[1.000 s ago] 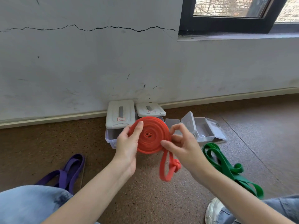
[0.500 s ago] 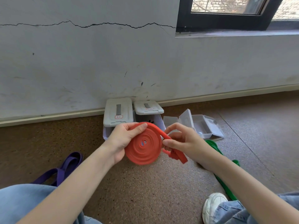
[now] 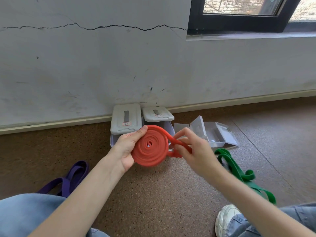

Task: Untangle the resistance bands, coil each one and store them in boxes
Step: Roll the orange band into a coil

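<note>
An orange-red resistance band is wound into a flat spiral and held upright above the floor. My left hand grips the coil from its left side, thumb over the top rim. My right hand pinches the band's loose tail just right of the coil. A purple band lies loose on the floor at the left. A green band lies tangled at the right, partly behind my right forearm. Two lidded grey boxes stand against the wall behind the coil. An open clear box sits to their right.
A white wall with a crack and a skirting board runs behind the boxes. My jeans-clad knee is at bottom left and a white shoe at bottom right. Brown speckled floor lies between my arms.
The hanging tail has been wound further onto the coil and is now short. The coil has sunk lower in front of the boxes, and my right hand has shifted along the tail.
</note>
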